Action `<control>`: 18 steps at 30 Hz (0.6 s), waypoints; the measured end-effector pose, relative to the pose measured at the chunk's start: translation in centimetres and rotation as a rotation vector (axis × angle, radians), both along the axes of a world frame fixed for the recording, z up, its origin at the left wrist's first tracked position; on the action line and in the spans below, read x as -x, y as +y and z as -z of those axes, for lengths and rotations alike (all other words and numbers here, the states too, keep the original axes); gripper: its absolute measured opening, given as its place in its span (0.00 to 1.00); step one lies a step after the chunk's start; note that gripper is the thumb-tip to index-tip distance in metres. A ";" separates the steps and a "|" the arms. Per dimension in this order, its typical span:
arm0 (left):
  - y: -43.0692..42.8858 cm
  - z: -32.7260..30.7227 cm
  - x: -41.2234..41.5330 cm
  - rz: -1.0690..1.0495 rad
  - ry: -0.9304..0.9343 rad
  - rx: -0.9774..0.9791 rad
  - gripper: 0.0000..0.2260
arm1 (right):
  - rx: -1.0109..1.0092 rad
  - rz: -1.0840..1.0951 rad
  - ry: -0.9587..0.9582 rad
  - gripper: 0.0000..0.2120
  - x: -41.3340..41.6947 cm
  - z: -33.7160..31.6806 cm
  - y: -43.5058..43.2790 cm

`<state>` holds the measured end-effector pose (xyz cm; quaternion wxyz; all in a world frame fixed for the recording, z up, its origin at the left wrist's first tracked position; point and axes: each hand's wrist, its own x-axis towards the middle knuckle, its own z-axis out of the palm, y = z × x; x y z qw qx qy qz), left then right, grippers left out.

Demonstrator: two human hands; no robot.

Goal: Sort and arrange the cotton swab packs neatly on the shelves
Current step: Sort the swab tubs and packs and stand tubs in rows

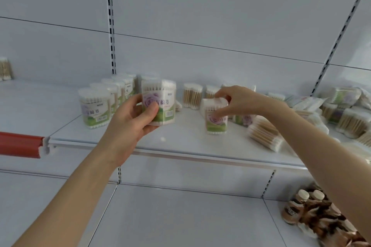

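Observation:
My left hand (132, 120) grips a cotton swab pack (160, 98) with a purple rose and green label, held upright just above the white shelf (180, 134). My right hand (236, 100) reaches over a second rose-label pack (215, 122) standing on the shelf, its fingers curled round the pack's top. A row of several matching rose-label packs (94, 108) stands at the left, running back toward the wall. Two wooden-stick swab packs (192, 96) stand upright behind my hands.
A loose heap of mixed swab packs (341, 114) lies on the shelf at the right, one wooden-stick pack (265, 134) on its side. A red price rail (20, 144) edges the left shelf. Bottles (313, 214) stand on the lower shelf at right.

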<state>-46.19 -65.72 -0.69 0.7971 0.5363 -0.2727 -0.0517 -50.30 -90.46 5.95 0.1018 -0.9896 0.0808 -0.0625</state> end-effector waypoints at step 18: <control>10.3 -3.1 -3.6 -0.228 -0.109 0.003 0.13 | -0.295 0.008 -0.157 0.26 -14.8 1.9 10.2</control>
